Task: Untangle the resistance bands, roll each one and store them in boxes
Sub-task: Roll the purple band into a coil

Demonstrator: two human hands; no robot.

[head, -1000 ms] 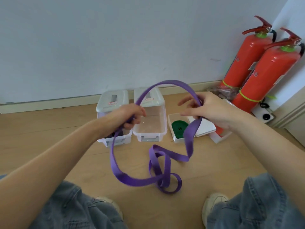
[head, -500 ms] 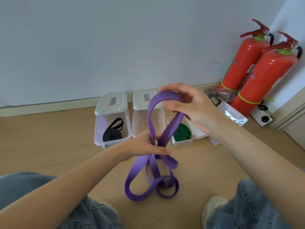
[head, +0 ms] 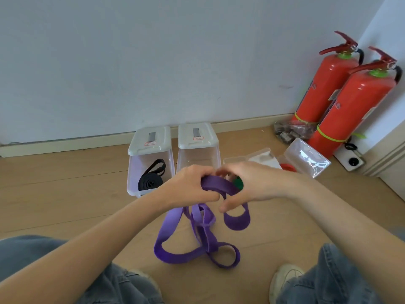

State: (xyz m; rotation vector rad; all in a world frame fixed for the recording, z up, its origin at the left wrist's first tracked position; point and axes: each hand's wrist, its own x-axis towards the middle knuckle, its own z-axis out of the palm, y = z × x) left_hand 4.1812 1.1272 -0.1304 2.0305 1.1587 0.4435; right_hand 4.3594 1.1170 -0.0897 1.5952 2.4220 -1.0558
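Observation:
A long purple resistance band hangs in twisted loops down to the wooden floor. My left hand and my right hand both grip its upper part, close together above the boxes. A rolled black band lies in the left clear box. The clear box beside it looks empty behind my hands. A green rolled band peeks out by my right fingers, and a red roll lies in a small box further right.
Two red fire extinguishers lean against the wall at the right. A loose clear lid and a plastic bag lie beside them. A white socket sits on the floor. My knees and shoes frame the bottom edge.
My right hand has come down from above the boxes to meet my left hand. The tall loop of the purple band has been folded down between both hands.

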